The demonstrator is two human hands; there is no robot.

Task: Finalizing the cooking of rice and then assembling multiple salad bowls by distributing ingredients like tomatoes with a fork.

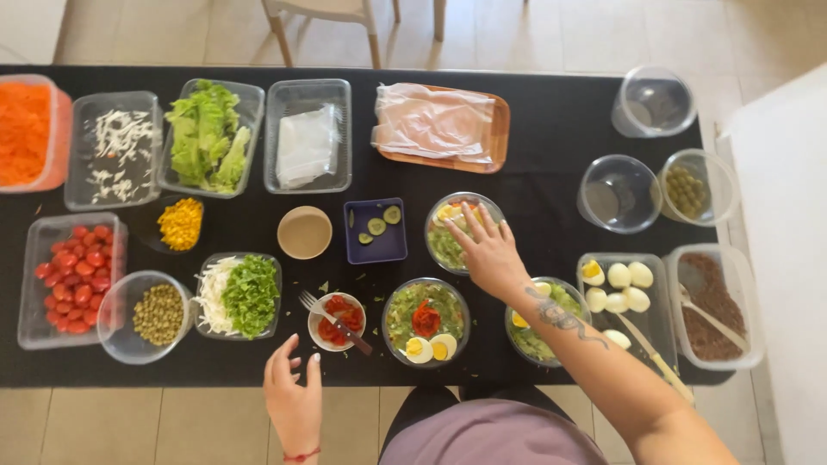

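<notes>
Clear plastic salad bowl (pixel 437 226), matt tablecloth (pixel 551 120)

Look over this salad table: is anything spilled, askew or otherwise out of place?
Only small things. Green crumbs lie scattered on the black table near the bowl of red sauce, and a fork rests tilted across that bowl. Everything else sits upright in its container.

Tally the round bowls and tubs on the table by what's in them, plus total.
salad bowls with egg: 3
empty clear tubs: 2
pea bowl: 1
olive tub: 1
corn bowl: 1
red pepper bowl: 1
tan bowl: 1
Total: 10
</notes>
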